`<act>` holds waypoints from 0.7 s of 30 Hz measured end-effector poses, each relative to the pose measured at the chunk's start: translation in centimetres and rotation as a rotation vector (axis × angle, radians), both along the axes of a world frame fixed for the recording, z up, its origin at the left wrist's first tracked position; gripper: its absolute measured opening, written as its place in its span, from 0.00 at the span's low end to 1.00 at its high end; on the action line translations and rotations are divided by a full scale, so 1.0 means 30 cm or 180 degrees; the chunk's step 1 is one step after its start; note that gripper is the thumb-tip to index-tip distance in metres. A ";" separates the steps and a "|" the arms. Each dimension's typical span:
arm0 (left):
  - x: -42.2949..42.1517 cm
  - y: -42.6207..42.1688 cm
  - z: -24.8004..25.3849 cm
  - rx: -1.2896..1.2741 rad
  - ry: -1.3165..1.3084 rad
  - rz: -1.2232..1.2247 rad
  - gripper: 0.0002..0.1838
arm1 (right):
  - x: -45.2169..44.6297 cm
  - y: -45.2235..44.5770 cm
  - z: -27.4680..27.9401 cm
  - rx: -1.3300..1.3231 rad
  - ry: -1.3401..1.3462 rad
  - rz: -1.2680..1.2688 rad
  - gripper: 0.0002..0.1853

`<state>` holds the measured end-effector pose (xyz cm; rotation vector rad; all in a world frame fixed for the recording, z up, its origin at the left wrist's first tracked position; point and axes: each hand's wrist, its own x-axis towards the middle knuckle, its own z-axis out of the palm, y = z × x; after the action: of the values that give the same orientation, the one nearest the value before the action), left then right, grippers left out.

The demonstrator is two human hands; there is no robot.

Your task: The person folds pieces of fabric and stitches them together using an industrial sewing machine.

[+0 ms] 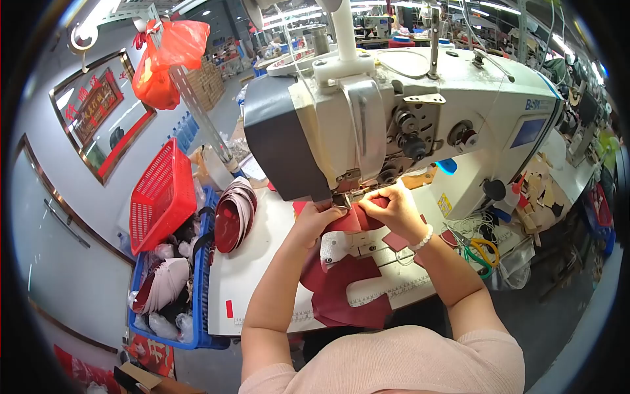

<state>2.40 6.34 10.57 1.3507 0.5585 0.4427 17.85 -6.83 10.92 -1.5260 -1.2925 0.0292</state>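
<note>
Under the needle area of a large white sewing machine (472, 82), both hands are on dark red material (348, 220). My left hand (321, 218) pinches its left part close to the presser foot, fingers closed. On the right side, my right hand (397, 209), with a white bead bracelet at the wrist, also has its fingers closed on the material. The fingertips are partly hidden by the machine head and the material. More of the dark red material (351, 285) hangs over the front edge of the white table (262, 289), across a ruler strip.
Curved red and pale pieces (235, 217) are stacked left of the machine. A red basket (164, 197) leans above a blue crate (202, 315) holding pieces and plastic bags. Scissors (484, 253) with yellow and green handles lie at the right, beside tangled thread (472, 226).
</note>
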 end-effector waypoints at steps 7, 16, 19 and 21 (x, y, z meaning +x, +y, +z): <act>0.008 0.007 -0.020 -0.0002 -0.0099 0.0067 0.13 | 0.000 0.009 -0.009 -0.0090 0.0187 0.0034 0.07; -0.004 -0.003 -0.078 0.1963 -0.0533 0.0736 0.16 | 0.000 -0.035 -0.048 0.0630 -0.1237 -0.0557 0.15; -0.049 -0.046 -0.122 0.4285 -0.0960 0.1332 0.19 | -0.003 -0.080 -0.110 0.1117 -0.1989 -0.0422 0.21; -0.044 -0.095 -0.108 0.5142 -0.1076 0.1207 0.20 | -0.017 -0.089 -0.145 0.1102 -0.2503 -0.0457 0.20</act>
<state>1.08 3.50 7.33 2.5921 0.0575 1.6065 17.35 -9.50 6.57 -1.3563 -1.6669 -0.9198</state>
